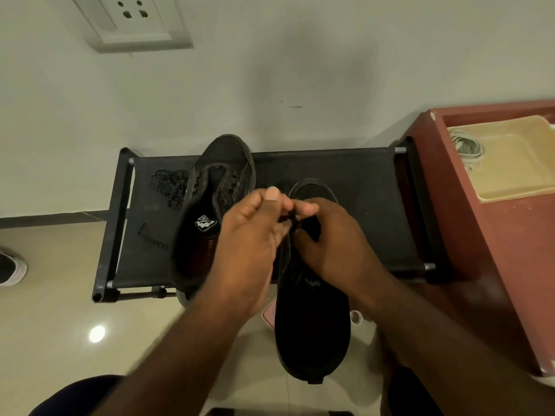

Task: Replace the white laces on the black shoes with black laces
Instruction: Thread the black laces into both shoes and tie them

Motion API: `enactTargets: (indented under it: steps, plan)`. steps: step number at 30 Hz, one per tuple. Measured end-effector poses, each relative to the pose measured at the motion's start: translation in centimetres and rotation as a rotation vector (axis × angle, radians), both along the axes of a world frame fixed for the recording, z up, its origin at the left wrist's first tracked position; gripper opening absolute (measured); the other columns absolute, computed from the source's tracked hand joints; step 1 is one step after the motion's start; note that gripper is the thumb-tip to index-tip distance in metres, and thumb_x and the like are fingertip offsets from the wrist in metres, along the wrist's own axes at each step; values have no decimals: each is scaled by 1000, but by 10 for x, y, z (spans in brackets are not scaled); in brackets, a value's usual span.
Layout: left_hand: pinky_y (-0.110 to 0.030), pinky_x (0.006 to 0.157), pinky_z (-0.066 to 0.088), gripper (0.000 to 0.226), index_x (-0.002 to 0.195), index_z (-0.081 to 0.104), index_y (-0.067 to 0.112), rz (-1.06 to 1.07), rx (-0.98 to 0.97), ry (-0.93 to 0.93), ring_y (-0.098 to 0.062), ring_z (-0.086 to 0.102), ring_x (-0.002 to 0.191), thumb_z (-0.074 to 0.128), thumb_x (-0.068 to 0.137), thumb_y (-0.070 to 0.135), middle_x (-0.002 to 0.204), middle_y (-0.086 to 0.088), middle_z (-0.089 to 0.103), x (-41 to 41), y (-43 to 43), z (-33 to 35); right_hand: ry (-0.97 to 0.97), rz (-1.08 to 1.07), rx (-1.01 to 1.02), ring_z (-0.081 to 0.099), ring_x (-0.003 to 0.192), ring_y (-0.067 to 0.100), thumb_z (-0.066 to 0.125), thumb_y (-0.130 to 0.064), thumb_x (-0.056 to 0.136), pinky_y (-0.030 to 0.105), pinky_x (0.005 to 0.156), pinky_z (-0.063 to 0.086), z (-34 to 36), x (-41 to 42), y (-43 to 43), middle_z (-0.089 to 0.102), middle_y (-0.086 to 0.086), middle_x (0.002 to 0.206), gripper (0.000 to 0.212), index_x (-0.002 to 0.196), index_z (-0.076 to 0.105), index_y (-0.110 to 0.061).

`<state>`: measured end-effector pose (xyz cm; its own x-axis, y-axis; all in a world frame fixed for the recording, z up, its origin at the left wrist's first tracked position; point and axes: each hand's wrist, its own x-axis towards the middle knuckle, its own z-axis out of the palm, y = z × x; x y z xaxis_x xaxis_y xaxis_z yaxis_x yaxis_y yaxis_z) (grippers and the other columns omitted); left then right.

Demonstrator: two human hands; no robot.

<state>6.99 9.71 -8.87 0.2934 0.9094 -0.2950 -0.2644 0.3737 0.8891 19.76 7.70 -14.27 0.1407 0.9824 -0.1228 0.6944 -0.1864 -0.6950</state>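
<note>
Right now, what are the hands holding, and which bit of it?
Both the left hand and the right hand pinch a black lace just above the near shoe. Whether that is its end is hidden.

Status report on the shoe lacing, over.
Left hand and right hand pinch black lace at near shoe. White laces in tray. Nothing blocking.

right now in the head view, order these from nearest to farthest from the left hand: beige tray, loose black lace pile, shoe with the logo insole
1. Shoe with the logo insole, directly beside the left hand, on its left.
2. Loose black lace pile, farther left on the rack.
3. Beige tray, far right on the red-brown cabinet.
</note>
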Motion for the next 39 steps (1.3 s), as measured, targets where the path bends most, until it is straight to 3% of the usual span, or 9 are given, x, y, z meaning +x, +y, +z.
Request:
enactTargets:
  steps: [2, 4, 7, 11, 21, 24, 29, 34, 39]
  plan:
    - [-35, 69, 56, 24, 79, 52, 10, 70, -158, -229, -20, 59, 57, 45, 95, 27, 62, -6, 57, -3, 4, 14, 35, -31, -4, 59, 101, 14, 69, -27, 85, 42, 92, 49, 0, 2, 0, 65, -5, 104, 27, 110, 65, -19]
    - [-27, 48, 47, 25, 81, 54, 12, 66, -35, 157, -11, 44, 44, 47, 100, 26, 58, -1, 53, -8, 5, 16, 57, -28, -62, 58, 109, 16, 72, -25, 83, 41, 101, 46, 1, 2, 1, 62, -4, 112, 39, 120, 63, -18]
    - [-22, 68, 50, 17, 101, 64, 21, -100, 451, 998, -4, 60, 71, 48, 101, 26, 82, 8, 65, -13, -2, -1, 65, -8, -96, 57, 116, 17, 70, -26, 84, 40, 105, 44, 3, 3, 3, 62, 0, 123, 47, 129, 59, -17]
    - [-38, 78, 55, 23, 95, 61, 21, -528, 446, 1320, -18, 63, 80, 43, 101, 34, 84, 3, 62, -12, -8, -25, 61, 6, -140, 52, 127, 17, 67, -28, 88, 39, 112, 40, 2, 5, 5, 56, -1, 137, 55, 140, 51, -19]
    - [-39, 49, 41, 31, 56, 49, 3, 233, 646, 479, -26, 44, 52, 52, 80, 24, 54, -8, 44, -22, -4, 24, 154, -7, -182, 59, 101, 13, 65, -24, 91, 33, 91, 51, 4, 7, 7, 64, 0, 110, 23, 113, 65, -15]
    - [-34, 52, 50, 33, 48, 57, 17, 116, 284, 151, -24, 50, 46, 55, 80, 20, 50, -4, 51, -26, -2, 40, 160, -5, -179, 61, 94, 11, 64, -22, 91, 28, 84, 52, 5, 7, 8, 64, 0, 106, 17, 108, 64, -18]
    - [-28, 59, 53, 9, 94, 55, 21, -486, 189, 1113, -10, 62, 64, 60, 90, 27, 75, 4, 64, -24, -9, 12, 154, -8, -148, 62, 94, 13, 65, -20, 89, 36, 88, 53, 5, 4, 9, 66, -1, 103, 24, 112, 64, -12]
    - [-6, 78, 36, 42, 139, 41, 25, -423, 440, 1262, -3, 50, 100, 49, 98, 27, 130, 9, 45, -11, -15, 7, 160, -5, -137, 55, 95, 6, 65, -19, 90, 15, 81, 46, 3, 6, 9, 57, -10, 104, 34, 124, 61, -13]
    - [-24, 76, 52, 25, 110, 55, 25, -586, 402, 1394, -7, 58, 82, 41, 100, 44, 94, 8, 59, -9, -10, 9, 164, -7, -159, 50, 110, 4, 64, -24, 92, 12, 87, 39, -3, 9, 7, 55, -9, 122, 50, 139, 52, -20]
